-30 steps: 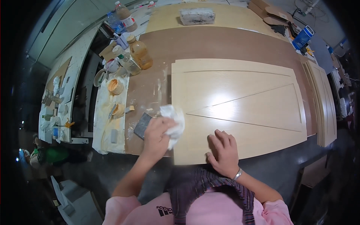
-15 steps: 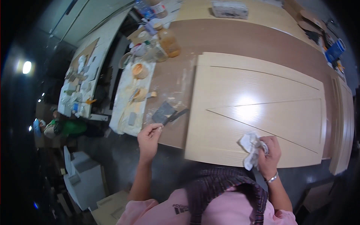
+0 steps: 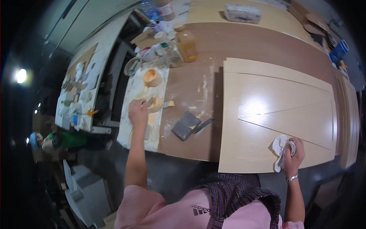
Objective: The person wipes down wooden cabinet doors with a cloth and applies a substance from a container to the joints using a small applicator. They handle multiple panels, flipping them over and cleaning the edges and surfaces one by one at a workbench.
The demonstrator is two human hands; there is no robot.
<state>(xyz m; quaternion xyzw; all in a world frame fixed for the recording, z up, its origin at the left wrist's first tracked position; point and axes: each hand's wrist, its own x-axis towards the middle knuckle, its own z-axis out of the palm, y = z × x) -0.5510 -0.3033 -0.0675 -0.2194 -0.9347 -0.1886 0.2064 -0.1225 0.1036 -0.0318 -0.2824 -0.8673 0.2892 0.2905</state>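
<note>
My left hand (image 3: 138, 111) reaches over the stained white covering at the bench's left. Its fingers are closed at the end of a thin grey spatula (image 3: 151, 102), which rests on a tub of orange-tan paste (image 3: 155, 105); my fingers partly hide the spatula. My right hand (image 3: 295, 155) grips a crumpled white cloth (image 3: 281, 149) over the near edge of a pale wood-grain panel (image 3: 259, 86). Thin grooves cross this panel in a V shape. Between my hands, a dark grey sheet (image 3: 185, 125) and a black strip (image 3: 203, 125) lie on the brown bench top.
Behind the first tub stands another open tub of orange paste (image 3: 152, 78). Jars and bottles (image 3: 185, 44) crowd the far left corner. A pale block (image 3: 242, 13) sits at the back. More panels (image 3: 346, 122) stand at the right. Away left, a person in green (image 3: 70, 140) is visible.
My left hand has moved from beside the black strip, leftward and away from me, to the spatula at the paste tub. My right hand still holds the cloth. The whole view has shifted.
</note>
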